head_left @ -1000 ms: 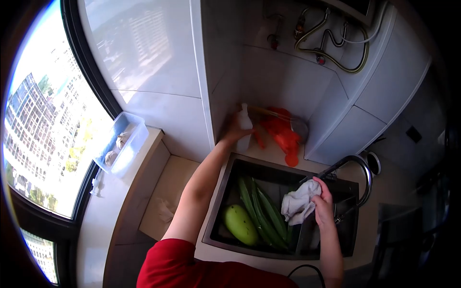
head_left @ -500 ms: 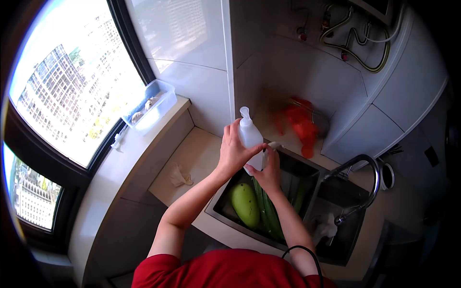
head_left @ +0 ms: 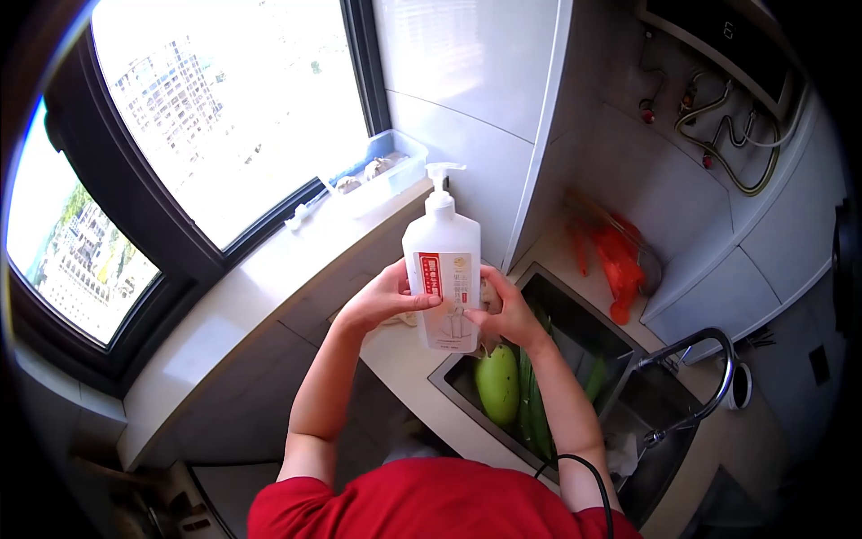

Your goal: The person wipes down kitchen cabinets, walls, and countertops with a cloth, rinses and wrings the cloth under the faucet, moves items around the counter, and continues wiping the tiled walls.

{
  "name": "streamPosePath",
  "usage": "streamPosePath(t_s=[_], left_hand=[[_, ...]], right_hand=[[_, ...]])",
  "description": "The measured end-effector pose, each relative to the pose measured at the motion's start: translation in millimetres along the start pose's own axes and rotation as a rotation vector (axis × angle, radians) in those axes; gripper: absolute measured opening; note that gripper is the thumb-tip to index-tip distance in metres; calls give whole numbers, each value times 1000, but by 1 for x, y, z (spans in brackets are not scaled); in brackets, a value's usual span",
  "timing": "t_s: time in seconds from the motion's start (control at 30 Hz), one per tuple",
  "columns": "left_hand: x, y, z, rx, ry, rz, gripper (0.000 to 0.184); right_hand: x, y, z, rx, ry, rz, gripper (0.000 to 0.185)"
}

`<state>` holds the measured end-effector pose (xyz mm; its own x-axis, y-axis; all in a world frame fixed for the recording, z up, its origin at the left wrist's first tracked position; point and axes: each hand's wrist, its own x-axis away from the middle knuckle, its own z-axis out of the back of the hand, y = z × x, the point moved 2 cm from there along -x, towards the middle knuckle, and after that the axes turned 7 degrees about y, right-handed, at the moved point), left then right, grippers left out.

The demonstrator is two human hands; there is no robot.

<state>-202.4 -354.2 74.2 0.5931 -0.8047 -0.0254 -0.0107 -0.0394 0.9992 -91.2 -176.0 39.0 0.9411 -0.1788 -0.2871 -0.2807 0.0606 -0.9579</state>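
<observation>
A white pump bottle (head_left: 442,238) with a red-and-gold printed label stands upright in the air before me, its label facing me and its nozzle pointing right. My left hand (head_left: 382,298) grips it by the left side, thumb across the label. On the right side, my right hand (head_left: 510,314) is closed on the same bottle, thumb near the lower label. Something pale shows behind the right fingers; I cannot make out what it is. Below lie a green melon-like vegetable (head_left: 496,384) and long green vegetables (head_left: 533,409) in the sink's left basin (head_left: 449,382).
A curved faucet (head_left: 718,340) stands over the right basin, where a whitish crumpled thing (head_left: 621,454) lies. A red plastic bag (head_left: 620,269) sits behind the sink. On the windowsill (head_left: 238,337) is a clear plastic box (head_left: 395,171).
Both hands have brought the bottle closer and turned it so its printed label faces me. The view has swung left toward the window.
</observation>
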Motion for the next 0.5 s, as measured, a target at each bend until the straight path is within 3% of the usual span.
streamPosePath(t_s=[0.13, 0.2, 0.27, 0.33, 0.4, 0.5], left_hand=[[11, 9, 45, 43, 109, 43, 64], [16, 16, 71, 34, 188, 38, 69], [20, 29, 96, -15, 240, 8, 71], [20, 41, 121, -24, 253, -11, 71], [17, 57, 148, -70, 290, -43, 69], [19, 79, 183, -141, 376, -94, 65]], right_hand=[[-40, 5, -33, -5, -59, 3, 61], [-64, 15, -46, -137, -71, -190, 56], [-87, 19, -61, -134, -56, -179, 46], [-116, 23, -78, -294, -16, -308, 35], [-150, 50, -83, -210, 180, -293, 23], [-206, 84, -78, -150, 237, -377, 29]])
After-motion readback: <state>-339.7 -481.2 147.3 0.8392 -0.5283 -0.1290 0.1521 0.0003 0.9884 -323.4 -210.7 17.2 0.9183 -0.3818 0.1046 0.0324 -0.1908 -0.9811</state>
